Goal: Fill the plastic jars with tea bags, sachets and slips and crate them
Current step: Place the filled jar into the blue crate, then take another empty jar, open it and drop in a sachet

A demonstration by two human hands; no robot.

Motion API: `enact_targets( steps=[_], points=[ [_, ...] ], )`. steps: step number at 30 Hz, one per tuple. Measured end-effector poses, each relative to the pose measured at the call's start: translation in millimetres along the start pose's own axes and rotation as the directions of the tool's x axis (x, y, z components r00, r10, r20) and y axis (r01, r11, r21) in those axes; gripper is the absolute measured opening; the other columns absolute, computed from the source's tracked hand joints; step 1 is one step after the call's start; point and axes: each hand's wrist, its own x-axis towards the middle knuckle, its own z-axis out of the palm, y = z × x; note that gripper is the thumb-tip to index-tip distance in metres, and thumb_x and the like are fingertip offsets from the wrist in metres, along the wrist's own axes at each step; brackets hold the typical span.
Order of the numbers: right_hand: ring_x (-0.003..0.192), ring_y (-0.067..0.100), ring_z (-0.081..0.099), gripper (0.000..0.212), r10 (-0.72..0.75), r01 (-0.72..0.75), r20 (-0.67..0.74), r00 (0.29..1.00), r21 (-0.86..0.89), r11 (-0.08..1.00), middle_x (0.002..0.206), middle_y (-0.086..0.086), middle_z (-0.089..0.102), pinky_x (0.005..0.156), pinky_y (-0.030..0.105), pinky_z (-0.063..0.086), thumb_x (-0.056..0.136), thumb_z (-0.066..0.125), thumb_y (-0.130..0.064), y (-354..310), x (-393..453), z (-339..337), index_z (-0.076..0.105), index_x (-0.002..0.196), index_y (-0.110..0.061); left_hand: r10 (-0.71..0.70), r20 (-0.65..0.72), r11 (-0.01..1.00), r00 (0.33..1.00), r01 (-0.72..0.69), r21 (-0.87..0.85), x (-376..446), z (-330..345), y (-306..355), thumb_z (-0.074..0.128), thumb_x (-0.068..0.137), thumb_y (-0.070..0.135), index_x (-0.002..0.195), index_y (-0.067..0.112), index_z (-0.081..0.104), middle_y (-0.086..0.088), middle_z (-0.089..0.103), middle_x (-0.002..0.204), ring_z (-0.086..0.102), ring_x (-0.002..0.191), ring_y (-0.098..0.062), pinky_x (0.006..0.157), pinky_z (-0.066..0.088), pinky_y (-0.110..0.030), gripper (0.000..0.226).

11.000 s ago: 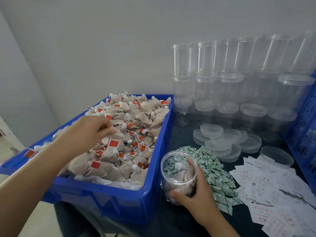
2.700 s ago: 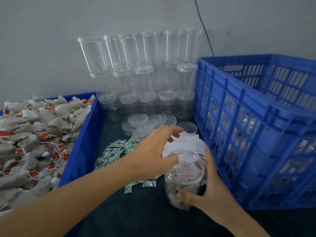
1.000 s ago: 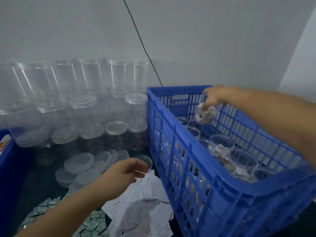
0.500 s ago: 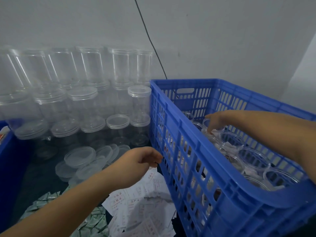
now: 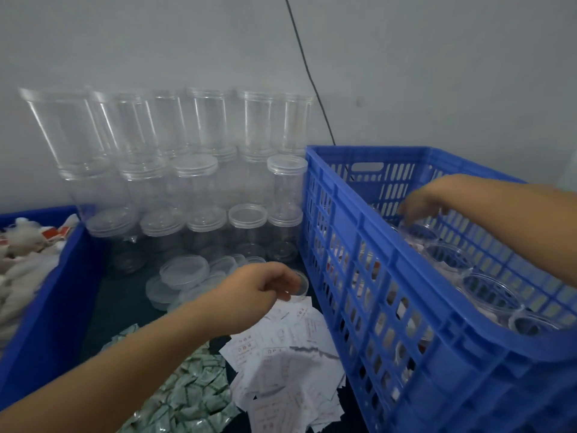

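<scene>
Against grey wall, blue crate (image 5: 368, 245) holds filled jars (image 5: 487, 292); left hand (image 5: 256, 292) pinches lid (image 5: 302, 284), right hand's (image 5: 418, 204) grip unclear.

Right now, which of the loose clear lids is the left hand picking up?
The lid nearest the slatted blue crate; the left hand pinches its edge, while the others lie untouched in a pile further left.

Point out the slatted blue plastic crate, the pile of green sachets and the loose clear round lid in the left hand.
Slatted blue plastic crate (image 5: 402, 278): head view, near rim.
Pile of green sachets (image 5: 190, 392): head view, middle.
Loose clear round lid (image 5: 302, 284): head view, right edge.
</scene>
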Motion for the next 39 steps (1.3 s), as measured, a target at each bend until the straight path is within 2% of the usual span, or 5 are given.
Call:
enact_targets(
  steps=[6, 11, 19, 24, 39],
  points=[
    [0.125, 0.032, 0.056, 0.037, -0.081, 0.086, -0.391, 0.917, -0.005, 0.996, 0.139, 0.018, 0.058, 0.1, 0.034, 0.047, 0.104, 0.039, -0.01, -37.0, -43.2, -73.3, 0.057, 0.135, 0.0, -0.048, -0.099, 0.999, 0.994, 0.049, 0.017, -31.7, -28.8, 1.5, 0.036, 0.085, -0.016, 0.092, 0.026, 0.063, 0.012, 0.068, 0.097, 0.064, 0.09, 0.004, 0.084, 0.051, -0.015, 0.051],
    [0.112, 0.036, 0.059, 0.035, -0.179, 0.269, -0.689, 0.702, 0.024, 0.963, 0.128, 0.019, 0.062, 0.09, 0.041, 0.048, 0.101, 0.048, -0.02, -82.8, -59.5, -135.1, 0.061, 0.128, -0.002, -0.07, -0.143, 0.997, 0.987, 0.073, 0.02, -57.7, -43.9, -5.0, 0.039, 0.087, -0.013, 0.1, 0.019, 0.065, 0.012, 0.068, 0.097, 0.063, 0.089, 0.006, 0.079, 0.048, -0.008, 0.044],
    [0.128, 0.036, 0.052, 0.075, -0.234, 0.392, -0.575, 0.784, 0.168, 0.904, 0.146, 0.015, 0.052, 0.108, 0.04, 0.042, 0.091, 0.06, -0.061, -168.7, -13.4, -122.9, 0.048, 0.146, -0.012, -0.215, -0.182, 0.976, 0.959, 0.205, -0.074, -88.9, -66.2, -49.8, 0.043, 0.09, -0.008, 0.098, 0.03, 0.065, 0.014, 0.069, 0.098, 0.063, 0.094, 0.005, 0.084, 0.049, -0.016, 0.044],
    [0.144, 0.037, 0.034, 0.098, -0.07, 0.151, -0.534, 0.843, 0.109, 0.983, 0.153, 0.011, 0.045, 0.118, 0.062, 0.008, 0.078, 0.054, -0.083, -187.3, 9.2, -109.4, 0.04, 0.149, -0.016, -0.252, -0.201, 0.966, 0.947, 0.233, -0.116, -97.8, -72.5, -66.6, 0.044, 0.091, -0.004, 0.097, 0.032, 0.066, 0.018, 0.069, 0.097, 0.063, 0.094, 0.005, 0.076, 0.048, -0.01, 0.042],
    [0.146, 0.038, 0.024, 0.089, -0.066, 0.162, -0.546, 0.835, 0.13, 0.978, 0.15, 0.017, 0.043, 0.117, 0.066, -0.003, 0.084, 0.055, -0.071, -198.2, 17.6, -97.9, 0.034, 0.15, -0.016, -0.244, -0.176, 0.97, 0.954, 0.236, -0.067, -98.3, -64.1, -60.9, 0.044, 0.093, -0.001, 0.096, 0.031, 0.066, 0.012, 0.07, 0.096, 0.066, 0.093, -0.014, 0.086, 0.053, -0.039, 0.039]
  ],
)
